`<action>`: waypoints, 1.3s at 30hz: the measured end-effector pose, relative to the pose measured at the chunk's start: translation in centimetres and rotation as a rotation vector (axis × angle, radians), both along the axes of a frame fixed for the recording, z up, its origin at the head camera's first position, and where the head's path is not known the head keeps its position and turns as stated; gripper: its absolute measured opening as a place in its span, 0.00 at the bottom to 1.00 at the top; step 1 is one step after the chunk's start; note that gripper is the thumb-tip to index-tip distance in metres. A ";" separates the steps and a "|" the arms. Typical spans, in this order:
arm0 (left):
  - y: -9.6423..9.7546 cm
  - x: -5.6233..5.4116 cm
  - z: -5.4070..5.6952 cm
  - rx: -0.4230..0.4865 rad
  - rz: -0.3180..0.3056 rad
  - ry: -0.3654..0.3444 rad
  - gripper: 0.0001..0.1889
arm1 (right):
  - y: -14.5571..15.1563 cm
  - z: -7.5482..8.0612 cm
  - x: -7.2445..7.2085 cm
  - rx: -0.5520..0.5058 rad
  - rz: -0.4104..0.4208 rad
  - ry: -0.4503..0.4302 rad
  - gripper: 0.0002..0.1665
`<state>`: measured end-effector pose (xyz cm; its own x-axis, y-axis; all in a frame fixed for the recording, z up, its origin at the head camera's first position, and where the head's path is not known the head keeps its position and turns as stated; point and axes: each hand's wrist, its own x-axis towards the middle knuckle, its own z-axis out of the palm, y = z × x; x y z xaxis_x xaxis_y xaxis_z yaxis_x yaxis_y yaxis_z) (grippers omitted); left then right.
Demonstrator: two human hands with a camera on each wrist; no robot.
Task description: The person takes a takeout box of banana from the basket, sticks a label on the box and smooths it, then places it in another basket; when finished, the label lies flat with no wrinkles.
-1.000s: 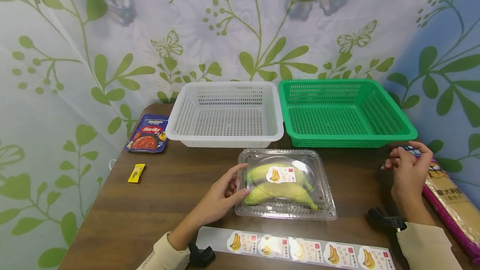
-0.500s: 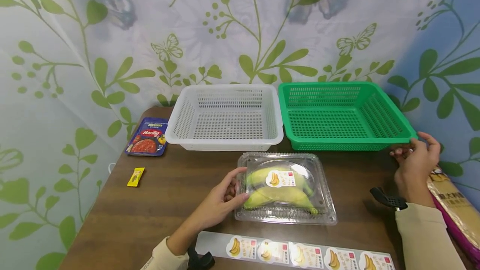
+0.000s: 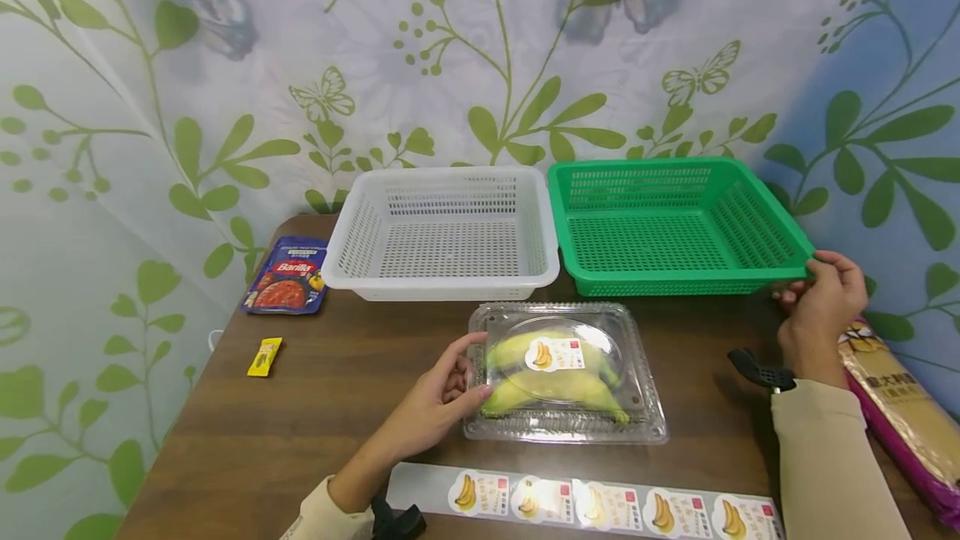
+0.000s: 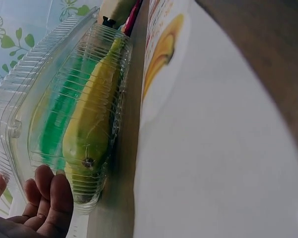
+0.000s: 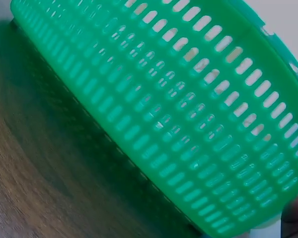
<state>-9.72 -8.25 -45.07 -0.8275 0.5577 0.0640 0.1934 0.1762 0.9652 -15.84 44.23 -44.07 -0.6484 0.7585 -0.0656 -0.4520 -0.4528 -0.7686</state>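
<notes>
A clear plastic clamshell box [image 3: 645, 373] with bananas [image 3: 555, 390] inside and a banana label [image 3: 553, 354] on its lid lies on the table. My left hand [image 3: 431, 402] grips its left edge, thumb at the lid and fingers curled against the side. In the left wrist view, those fingertips [image 4: 59, 198] overlap the box's end. At the front right corner of the green basket [image 3: 682, 280], my right hand [image 3: 821, 315] holds the rim, other fingers curled below. The right wrist view is filled by the basket's slotted wall [image 5: 154, 114], with a fingertip [image 5: 295, 213] at its lower right.
A white basket [image 3: 442, 283] stands left of the green one. Along the front lies a strip of banana labels [image 3: 585, 507]. A sauce pouch [image 3: 288, 277] and a small yellow packet [image 3: 264, 357] lie at left, a long pasta bag [image 3: 900, 407] at right.
My right hand has gone from the top end of the pasta bag up to the green basket's corner. The left hand stays on the box. The head view has shifted slightly.
</notes>
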 end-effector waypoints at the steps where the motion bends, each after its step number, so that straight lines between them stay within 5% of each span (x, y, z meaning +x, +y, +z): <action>1: 0.0 0.0 0.0 0.001 -0.001 -0.005 0.33 | 0.0 -0.1 -0.1 0.007 -0.015 -0.006 0.04; 21: 1.3 1.1 0.0 0.098 0.096 0.031 0.33 | 0.6 -0.2 0.3 -0.043 0.021 0.078 0.06; 26: 1.6 1.4 0.4 0.135 0.082 -0.005 0.32 | 0.5 -0.3 0.1 -0.034 0.008 0.078 0.06; 31: 1.7 1.4 1.5 0.167 0.057 -0.027 0.33 | 0.3 -0.4 0.2 -0.034 0.000 0.081 0.06; 39: 2.2 0.6 4.8 0.180 0.022 0.031 0.33 | 0.2 -0.5 -0.3 -0.057 -0.010 0.102 0.07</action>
<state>-9.16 -6.02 -40.28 -0.8357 0.5164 0.1871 0.2217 0.0055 0.9751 -16.10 44.40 -44.60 -0.6464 0.7618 -0.0429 -0.5313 -0.4897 -0.6913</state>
